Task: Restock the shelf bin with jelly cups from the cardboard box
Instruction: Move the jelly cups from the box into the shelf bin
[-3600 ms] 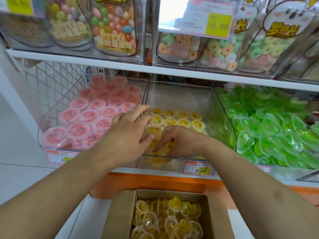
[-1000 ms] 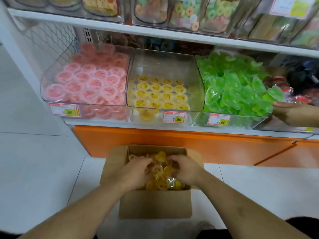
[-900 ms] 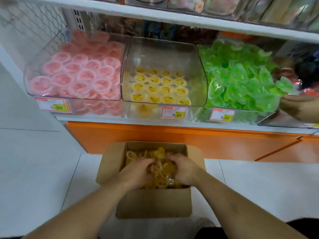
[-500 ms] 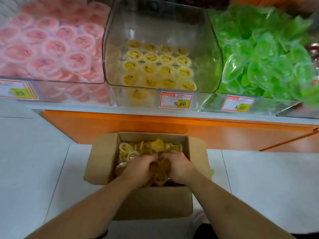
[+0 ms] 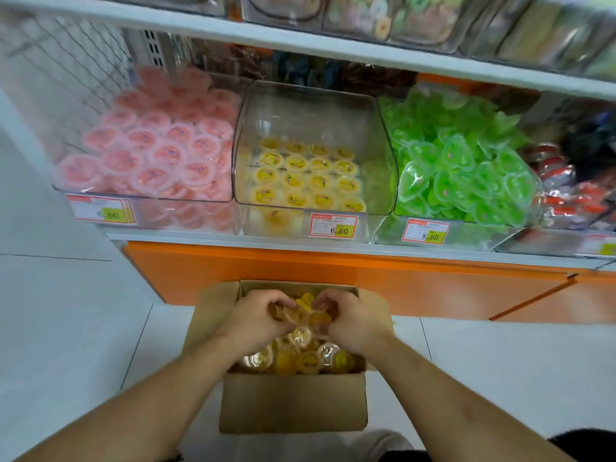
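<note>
An open cardboard box stands on the floor below the shelf, filled with yellow jelly cups. Above it, my left hand and my right hand are curled toward each other and hold a bunch of yellow jelly cups between them, lifted just over the box. On the shelf, the clear middle bin has several rows of yellow jelly cups lying flat on its bottom, with much of its height unfilled.
A bin of pink jelly cups sits left of the middle bin, a heaped bin of green jelly cups to its right. Price tags hang on the bin fronts. An upper shelf board overhangs. White tiled floor surrounds the box.
Earlier both hands were in the middle bin, then went down into the box. Now they have gathered cups and risen slightly above the box; the camera has tilted up.
</note>
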{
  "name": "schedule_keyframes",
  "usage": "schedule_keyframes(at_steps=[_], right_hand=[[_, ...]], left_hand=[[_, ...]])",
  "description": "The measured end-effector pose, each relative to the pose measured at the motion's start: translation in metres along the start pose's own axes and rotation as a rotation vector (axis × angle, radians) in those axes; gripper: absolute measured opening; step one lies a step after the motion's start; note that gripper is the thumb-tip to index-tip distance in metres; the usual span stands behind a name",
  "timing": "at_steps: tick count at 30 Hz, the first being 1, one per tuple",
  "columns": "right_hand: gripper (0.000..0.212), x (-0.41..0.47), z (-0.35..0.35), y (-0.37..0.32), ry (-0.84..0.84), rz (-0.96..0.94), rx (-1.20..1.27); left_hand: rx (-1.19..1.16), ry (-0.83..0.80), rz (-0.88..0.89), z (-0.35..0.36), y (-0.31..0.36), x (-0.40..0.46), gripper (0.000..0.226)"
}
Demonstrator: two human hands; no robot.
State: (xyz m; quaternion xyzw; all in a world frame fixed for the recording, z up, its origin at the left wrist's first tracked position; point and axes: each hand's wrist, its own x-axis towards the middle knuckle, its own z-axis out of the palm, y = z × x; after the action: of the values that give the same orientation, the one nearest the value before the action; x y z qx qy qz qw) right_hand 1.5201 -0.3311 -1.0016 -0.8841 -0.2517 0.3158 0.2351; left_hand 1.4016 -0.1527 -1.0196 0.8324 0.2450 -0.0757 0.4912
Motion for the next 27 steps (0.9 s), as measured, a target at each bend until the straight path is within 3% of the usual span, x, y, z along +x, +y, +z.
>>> schedule_keyframes(at_steps=[5,12,17,22,27], right_hand=[[0.03,-0.022,-0.023,-0.032,0.054,-0.058,0.13],[0.035,-0.05,-0.066,-0.064,-0.074,-0.135,0.803],[0.035,-0.062,-0.089,-0.089,-0.197,-0.181,1.098],[0.032,-0.054,-0.101,-0.107,-0.171,-0.192,1.228],[0.026,-0.036,-0.109,-0.116,-0.083,-0.23,1.107]], left_hand=[[-0.048,-0.025,0.017,-0.042,0.04,-0.024,0.037],[-0.221,0.091,0.165,-0.087,0.089,-0.054,0.029],[-0.328,0.097,0.285,-0.113,0.111,-0.062,0.041],[-0.356,0.121,0.301,-0.118,0.119,-0.048,0.046],[-0.342,0.141,0.258,-0.124,0.133,-0.03,0.057]])
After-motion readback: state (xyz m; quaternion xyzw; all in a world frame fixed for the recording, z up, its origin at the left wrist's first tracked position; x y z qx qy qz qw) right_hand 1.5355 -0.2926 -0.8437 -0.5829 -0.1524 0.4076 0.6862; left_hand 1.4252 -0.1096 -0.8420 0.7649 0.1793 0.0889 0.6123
